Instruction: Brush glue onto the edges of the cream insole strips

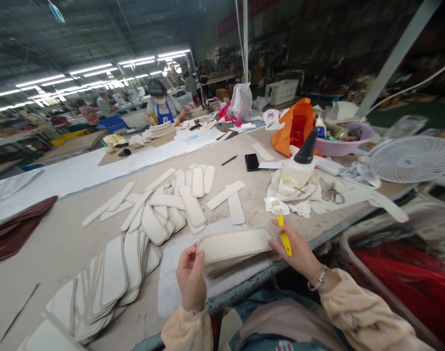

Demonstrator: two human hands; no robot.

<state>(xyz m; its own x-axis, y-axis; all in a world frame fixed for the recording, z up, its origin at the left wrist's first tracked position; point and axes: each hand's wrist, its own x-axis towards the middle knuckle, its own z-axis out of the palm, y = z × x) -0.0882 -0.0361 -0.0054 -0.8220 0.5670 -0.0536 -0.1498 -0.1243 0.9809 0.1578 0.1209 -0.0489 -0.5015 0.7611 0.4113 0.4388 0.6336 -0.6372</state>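
Observation:
My left hand (192,278) grips the left end of a cream rounded strip (237,245), thumb on top and fingers beneath. This strip lies over more like it, close to the table's front edge. In my right hand (298,251) is a yellow-handled brush (285,238), its pale head pointing away from me beside crumpled white tissue (276,205). My right fingertips also touch the strip's right end. Left of my hands, a fanned row of cream strips (114,270) leads to a loose heap of them (171,204).
Beyond the brush stands a white bottle with a dark nozzle (299,168). Scissors (332,194), a black phone (251,162), an orange bag (294,127), a purple basin (341,146) and a white fan (414,158) are nearby. A co-worker (163,108) sits across the table.

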